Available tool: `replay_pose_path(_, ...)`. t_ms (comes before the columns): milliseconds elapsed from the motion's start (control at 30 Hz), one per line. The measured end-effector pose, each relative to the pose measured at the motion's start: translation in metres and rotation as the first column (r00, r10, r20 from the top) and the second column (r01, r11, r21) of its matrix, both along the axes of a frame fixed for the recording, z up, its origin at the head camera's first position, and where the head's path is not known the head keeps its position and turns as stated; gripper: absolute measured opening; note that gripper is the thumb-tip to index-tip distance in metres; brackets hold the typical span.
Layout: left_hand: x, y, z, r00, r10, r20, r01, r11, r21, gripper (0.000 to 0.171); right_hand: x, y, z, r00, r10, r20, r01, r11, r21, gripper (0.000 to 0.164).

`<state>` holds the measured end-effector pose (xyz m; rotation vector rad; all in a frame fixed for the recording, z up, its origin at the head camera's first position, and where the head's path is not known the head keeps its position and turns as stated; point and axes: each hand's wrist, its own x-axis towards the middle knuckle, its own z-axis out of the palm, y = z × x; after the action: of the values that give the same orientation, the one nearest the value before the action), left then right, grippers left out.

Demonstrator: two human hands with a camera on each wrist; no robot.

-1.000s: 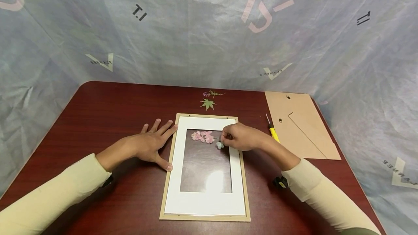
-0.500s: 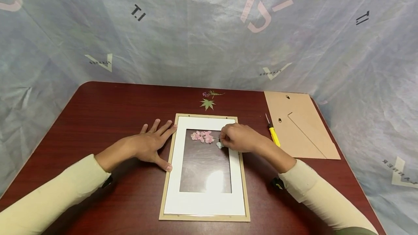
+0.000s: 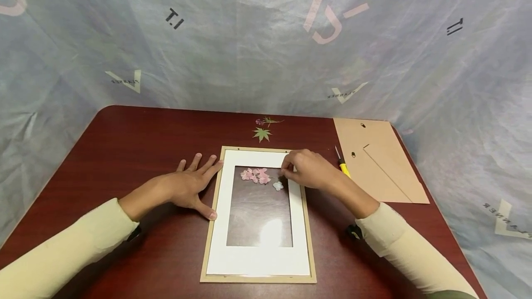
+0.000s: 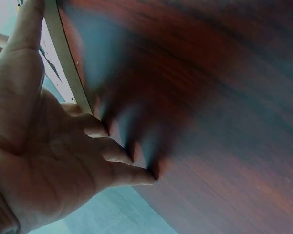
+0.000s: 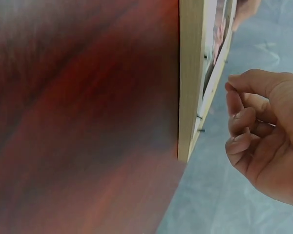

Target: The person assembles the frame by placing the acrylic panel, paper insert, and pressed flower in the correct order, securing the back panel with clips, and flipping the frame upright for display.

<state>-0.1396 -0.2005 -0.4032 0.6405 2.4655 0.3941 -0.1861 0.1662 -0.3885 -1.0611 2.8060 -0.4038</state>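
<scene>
A light wooden picture frame [image 3: 208, 262] with a white mat [image 3: 257, 262] and a clear pane [image 3: 257, 216] lies face-down before me. On the pane sit a cluster of pink pressed flowers [image 3: 255, 176] and a small pale blue-white flower [image 3: 277, 186]. My left hand [image 3: 187, 188] is spread flat beside the frame, thumb and index finger at its left edge, the other fingertips down on the table. My right hand [image 3: 309, 168] hovers over the frame's upper right side, fingers curled, thumb and index tips together; nothing shows between them in the right wrist view.
Past the frame lie a green maple leaf [image 3: 262, 134] and a small purple-flowered sprig [image 3: 268, 121]. At the right are a yellow-handled screwdriver [image 3: 343, 166] and a brown backing board [image 3: 382, 165]. A grey printed sheet [image 3: 249, 50] hangs behind the table.
My right hand has lifted slightly away from the pale flower, which now shows whole on the pane. The left hand stays in place; the whole view has shifted slightly.
</scene>
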Motion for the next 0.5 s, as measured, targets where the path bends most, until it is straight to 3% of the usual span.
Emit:
replay_pose_path(267,0.002,0.002,0.001,1.0,0.002,-0.008,-0.002,1.0,0.006,0.149,-0.025,0.018,0.0,0.986,-0.123,-0.114,0.119,0.992,-0.04,0.011)
replay_pose_path(500,0.003,0.002,0.002,1.0,0.003,-0.014,-0.003,1.0,0.004,0.149,-0.05,0.029,-0.003,0.976,-0.185,-0.112,0.181,0.982,-0.048,0.009)
